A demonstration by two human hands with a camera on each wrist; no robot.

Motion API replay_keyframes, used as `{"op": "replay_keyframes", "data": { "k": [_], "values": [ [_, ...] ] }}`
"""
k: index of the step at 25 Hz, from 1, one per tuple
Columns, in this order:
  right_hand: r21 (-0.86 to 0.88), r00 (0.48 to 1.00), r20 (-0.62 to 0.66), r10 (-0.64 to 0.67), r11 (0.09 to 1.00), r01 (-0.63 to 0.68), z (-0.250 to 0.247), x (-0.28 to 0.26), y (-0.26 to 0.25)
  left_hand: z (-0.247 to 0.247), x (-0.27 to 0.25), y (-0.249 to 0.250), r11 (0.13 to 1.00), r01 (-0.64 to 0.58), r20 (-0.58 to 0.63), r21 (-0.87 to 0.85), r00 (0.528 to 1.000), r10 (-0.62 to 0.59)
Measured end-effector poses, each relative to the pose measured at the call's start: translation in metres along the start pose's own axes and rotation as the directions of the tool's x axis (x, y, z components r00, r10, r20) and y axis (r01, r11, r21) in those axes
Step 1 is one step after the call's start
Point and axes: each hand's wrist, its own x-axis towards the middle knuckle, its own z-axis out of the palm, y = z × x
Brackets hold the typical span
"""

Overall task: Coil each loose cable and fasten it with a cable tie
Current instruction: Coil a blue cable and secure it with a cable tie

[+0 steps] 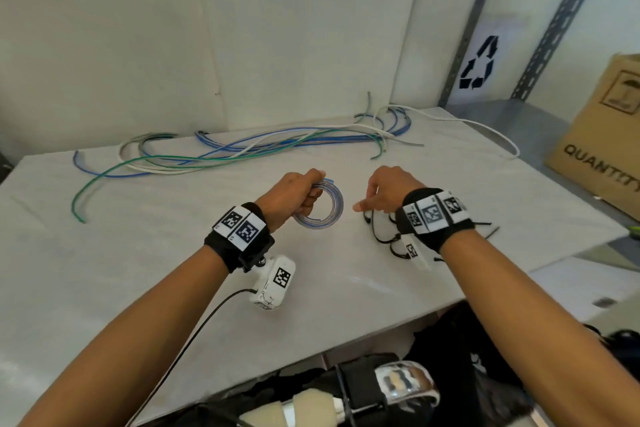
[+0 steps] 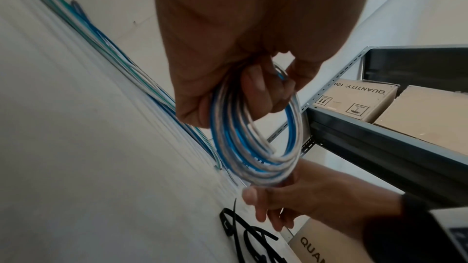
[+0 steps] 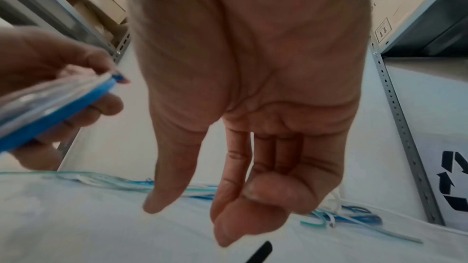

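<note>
My left hand [image 1: 304, 196] grips a coiled blue and clear cable [image 1: 329, 210] just above the grey table [image 1: 138, 253]; in the left wrist view the coil [image 2: 255, 147] hangs from curled fingers. My right hand [image 1: 377, 194] hovers beside it, empty, with its fingers loosely bent over several black cable ties [image 1: 384, 236]. The right wrist view shows that hand [image 3: 253, 147] holding nothing, a black tie tip [image 3: 260, 253] below it. Loose blue, green and white cables [image 1: 242, 149] lie along the table's far side.
A wall stands behind the table. A metal shelf post [image 1: 478, 21] and a cardboard box [image 1: 602, 135] stand at the right. A recycling sign [image 1: 479, 62] hangs on the wall. Black bags and gear [image 1: 381, 388] sit below the near edge.
</note>
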Motion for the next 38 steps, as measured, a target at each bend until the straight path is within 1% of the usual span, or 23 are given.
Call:
{"op": "replay_keyframes", "data": {
  "k": [5,8,10,11,13,15,16,17,18,20,21,22,24,25,27,28,30,33,35,36,37,38],
  "values": [
    [-0.173,0.999,-0.004,0.035,0.984,-0.035,0.027,0.017,0.001,-0.004,-0.005,-0.004,0.999,-0.028,-0.012,-0.020,1.000,0.028],
    [-0.184,0.998,0.025,0.057,0.982,-0.051,0.033,0.021,-0.003,-0.010,-0.010,-0.008,0.999,-0.026,-0.035,-0.040,0.999,0.025],
    [-0.128,0.998,0.032,0.045,0.991,-0.041,0.027,0.024,-0.004,-0.016,-0.011,-0.009,0.996,-0.025,-0.068,-0.084,0.998,0.020],
    [-0.069,1.000,0.009,0.025,0.997,-0.024,0.021,0.023,-0.005,-0.018,-0.011,-0.008,0.993,-0.025,-0.090,-0.116,0.996,0.015],
    [0.069,0.993,-0.105,-0.050,0.996,0.057,0.003,0.015,-0.011,-0.024,-0.009,-0.008,0.982,-0.030,-0.145,-0.185,0.989,0.003],
    [0.221,0.965,-0.226,-0.135,0.957,0.186,-0.016,0.003,-0.021,-0.030,-0.008,-0.007,0.977,-0.038,-0.184,-0.209,0.983,-0.001],
    [0.322,0.948,-0.259,-0.183,0.910,0.263,-0.023,-0.005,-0.027,-0.032,-0.008,-0.007,0.978,-0.039,-0.191,-0.206,0.982,-0.001],
    [0.435,0.936,-0.270,-0.227,0.838,0.329,-0.028,-0.012,-0.034,-0.034,-0.009,-0.006,0.980,-0.042,-0.200,-0.195,0.980,0.002],
    [0.545,0.926,-0.269,-0.264,0.751,0.373,-0.030,-0.020,-0.041,-0.036,-0.010,-0.006,0.982,-0.048,-0.212,-0.182,0.977,0.009],
    [0.715,0.904,-0.263,-0.337,0.561,0.417,-0.029,-0.031,-0.060,-0.040,-0.014,-0.003,0.984,-0.071,-0.253,-0.162,0.967,0.028],
    [0.766,0.890,-0.268,-0.370,0.478,0.430,-0.026,-0.035,-0.068,-0.042,-0.017,-0.001,0.985,-0.077,-0.265,-0.156,0.964,0.034],
    [0.785,0.868,-0.288,-0.404,0.420,0.456,-0.023,-0.037,-0.077,-0.045,-0.019,-0.001,0.985,-0.080,-0.274,-0.153,0.961,0.036],
    [0.757,0.807,-0.375,-0.456,0.352,0.551,-0.014,-0.036,-0.091,-0.048,-0.025,0.000,0.985,-0.075,-0.283,-0.154,0.959,0.029],
    [0.713,0.772,-0.428,-0.470,0.348,0.608,-0.008,-0.034,-0.096,-0.050,-0.028,0.000,0.984,-0.076,-0.291,-0.160,0.956,0.026],
    [0.590,0.719,-0.509,-0.474,0.416,0.692,0.005,-0.030,-0.104,-0.054,-0.033,0.001,0.979,-0.099,-0.307,-0.179,0.951,0.040],
    [0.532,0.702,-0.533,-0.472,0.458,0.712,0.011,-0.028,-0.106,-0.055,-0.035,0.002,0.978,-0.114,-0.314,-0.177,0.948,0.054],
    [0.456,0.679,-0.559,-0.476,0.508,0.731,0.021,-0.025,-0.110,-0.057,-0.039,0.004,0.984,-0.128,-0.338,-0.122,0.938,0.080],
    [0.395,0.658,-0.616,-0.432,0.553,0.733,0.025,-0.025,-0.113,-0.054,-0.044,0.005,0.993,-0.116,-0.348,0.017,0.930,0.115],
    [0.412,0.678,-0.607,-0.414,0.565,0.715,0.021,-0.028,-0.112,-0.052,-0.047,0.006,0.991,-0.120,-0.342,0.059,0.930,0.133],
    [0.416,0.687,-0.579,-0.438,0.566,0.712,0.020,-0.028,-0.111,-0.051,-0.048,0.006,0.988,-0.127,-0.339,0.083,0.929,0.148],
    [0.391,0.686,-0.552,-0.474,0.580,0.715,0.019,-0.028,-0.110,-0.051,-0.050,0.006,0.985,-0.134,-0.337,0.109,0.927,0.163],
    [0.334,0.679,-0.535,-0.503,0.612,0.717,0.018,-0.027,-0.110,-0.050,-0.050,0.007,0.981,-0.139,-0.332,0.133,0.927,0.176]
  ]
}}
